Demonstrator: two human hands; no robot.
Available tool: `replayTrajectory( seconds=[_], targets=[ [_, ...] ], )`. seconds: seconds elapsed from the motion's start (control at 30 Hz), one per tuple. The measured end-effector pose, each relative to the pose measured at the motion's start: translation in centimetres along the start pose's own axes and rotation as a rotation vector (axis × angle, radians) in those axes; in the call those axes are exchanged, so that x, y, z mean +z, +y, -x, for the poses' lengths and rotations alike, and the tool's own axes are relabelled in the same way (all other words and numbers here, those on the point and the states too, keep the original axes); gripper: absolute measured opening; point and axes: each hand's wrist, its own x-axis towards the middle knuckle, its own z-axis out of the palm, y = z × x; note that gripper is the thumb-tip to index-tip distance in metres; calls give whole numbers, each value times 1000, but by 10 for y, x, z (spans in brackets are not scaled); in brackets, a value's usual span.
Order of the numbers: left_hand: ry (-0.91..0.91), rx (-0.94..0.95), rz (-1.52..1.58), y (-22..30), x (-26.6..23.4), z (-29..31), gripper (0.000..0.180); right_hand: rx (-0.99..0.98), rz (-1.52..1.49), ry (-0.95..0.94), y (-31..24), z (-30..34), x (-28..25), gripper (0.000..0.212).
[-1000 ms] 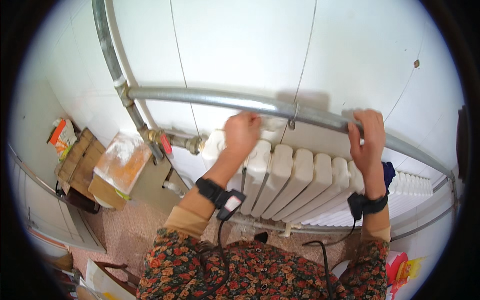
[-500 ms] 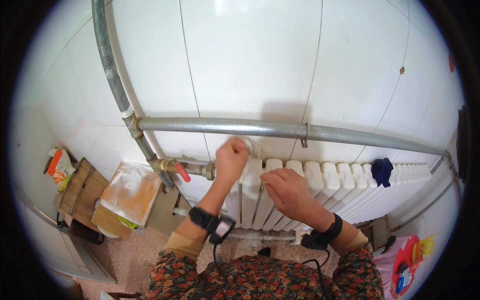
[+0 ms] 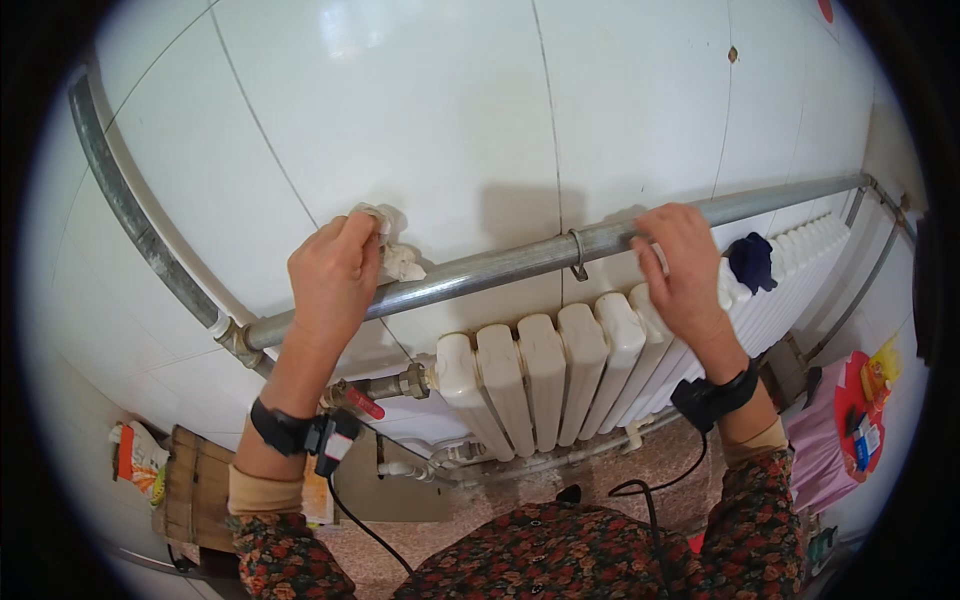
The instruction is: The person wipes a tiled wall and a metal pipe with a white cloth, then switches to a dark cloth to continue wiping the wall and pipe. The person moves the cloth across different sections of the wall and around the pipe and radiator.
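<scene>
- Against the white tiled wall (image 3: 450, 120), the left hand (image 3: 333, 275) holds a crumpled white cloth (image 3: 392, 245), fingers curled around it and pressing it onto the grey horizontal pipe (image 3: 500, 265).
- Half a second ago this hand worked lower, at the left end of the white radiator (image 3: 545, 385); it has since risen to the pipe, so the cloth now bears on the pipe and the wall just behind it, above the radiator.
- The right hand (image 3: 685, 270) has also moved. Half a second ago it lay across the radiator's top beside the left hand; it now rests on the pipe well to the right, past the metal hook (image 3: 577, 255), fingers bent over the pipe and holding no object.
- A red-handled valve (image 3: 365, 400) sits below the left wrist, not touched.
- A dark blue cloth (image 3: 752, 260) lies on the radiator just right of the right hand, apart from it.
- Judgement: the wiping contact has shifted from radiator to pipe, with the right hand acting as a brace.
</scene>
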Motion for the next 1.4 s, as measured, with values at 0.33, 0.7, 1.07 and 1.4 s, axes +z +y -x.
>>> replayTrajectory(
  seconds=[0.33,0.7,1.07,1.4],
  targets=[
    [-301,-109,-55,24,44,-10,8,-126,-483,-259,-20,49,1,23],
    [-618,-332,321,61,51,-33,32,-153,-367,-327,-73,48,87,54],
    [-937,-333,660,44,31,-50,64,-2,-234,-279,-88,38,115,53],
    [-396,-478,804,-10,-82,13,49,276,15,-285,-99,40,126,49]
  ],
)
